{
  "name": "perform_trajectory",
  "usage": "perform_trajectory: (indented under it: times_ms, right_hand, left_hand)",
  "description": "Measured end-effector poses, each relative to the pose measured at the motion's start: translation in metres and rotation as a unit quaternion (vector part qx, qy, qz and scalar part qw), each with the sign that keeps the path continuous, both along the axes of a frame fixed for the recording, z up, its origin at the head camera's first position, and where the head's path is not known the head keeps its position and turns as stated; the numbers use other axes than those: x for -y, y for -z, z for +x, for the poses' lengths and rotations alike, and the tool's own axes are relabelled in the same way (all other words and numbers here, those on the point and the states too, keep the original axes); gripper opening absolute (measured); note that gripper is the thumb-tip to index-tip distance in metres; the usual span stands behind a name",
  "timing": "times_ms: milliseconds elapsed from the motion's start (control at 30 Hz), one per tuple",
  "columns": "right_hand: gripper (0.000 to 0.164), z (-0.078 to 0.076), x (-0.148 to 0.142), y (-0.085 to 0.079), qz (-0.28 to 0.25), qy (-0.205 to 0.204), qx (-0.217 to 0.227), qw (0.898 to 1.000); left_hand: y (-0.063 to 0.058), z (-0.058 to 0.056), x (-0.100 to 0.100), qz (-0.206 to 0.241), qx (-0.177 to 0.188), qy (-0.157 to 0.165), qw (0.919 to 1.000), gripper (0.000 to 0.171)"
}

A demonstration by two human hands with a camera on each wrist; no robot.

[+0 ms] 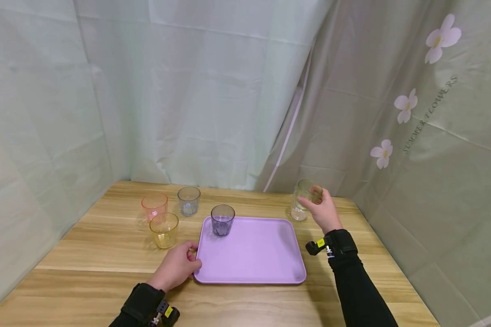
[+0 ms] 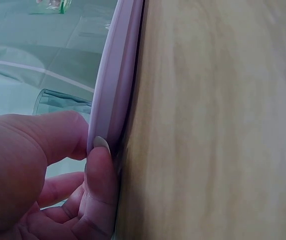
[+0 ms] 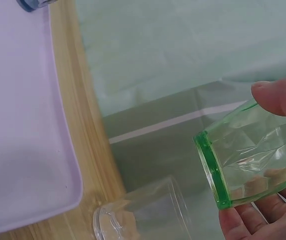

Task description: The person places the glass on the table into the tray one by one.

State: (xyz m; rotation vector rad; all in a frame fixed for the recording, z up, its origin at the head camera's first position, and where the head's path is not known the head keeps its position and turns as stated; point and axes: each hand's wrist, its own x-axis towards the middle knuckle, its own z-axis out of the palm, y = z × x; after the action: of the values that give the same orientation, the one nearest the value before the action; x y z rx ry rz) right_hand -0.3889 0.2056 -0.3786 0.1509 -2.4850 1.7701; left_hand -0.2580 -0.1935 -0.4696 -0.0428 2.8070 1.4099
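Thumb and fingers of my left hand [image 1: 177,264] pinch the rim of a lilac tray [image 1: 253,254] at its left side, near the front corner. The left wrist view shows the thumb above that rim [image 2: 114,75] and a fingertip against its side. My right hand [image 1: 322,210] holds a green-tinted glass [image 3: 247,160] with the thumb on one side and fingers on the other. Beside and below it, a clear glass [image 3: 143,215] stands on the table, apart from the green one in the right wrist view. A purple-grey glass [image 1: 222,222] stands upright in the tray's back left corner.
Left of the tray stand a pink glass [image 1: 154,207], a yellow glass [image 1: 163,231] and a blue-grey glass [image 1: 189,202]. The wooden table [image 1: 86,272] meets pale curtains [image 1: 212,100] at the back and both sides.
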Motion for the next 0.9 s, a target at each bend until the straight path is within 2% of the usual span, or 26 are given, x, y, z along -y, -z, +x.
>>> perform_trajectory:
  times_ms: [900]
  right_hand:
    - [0.088, -0.001, 0.019, 0.012, 0.007, 0.000, 0.000, 1.000]
  left_hand:
    - [-0.001, 0.001, 0.000, -0.002, 0.000, -0.003, 1.0000, 0.047]
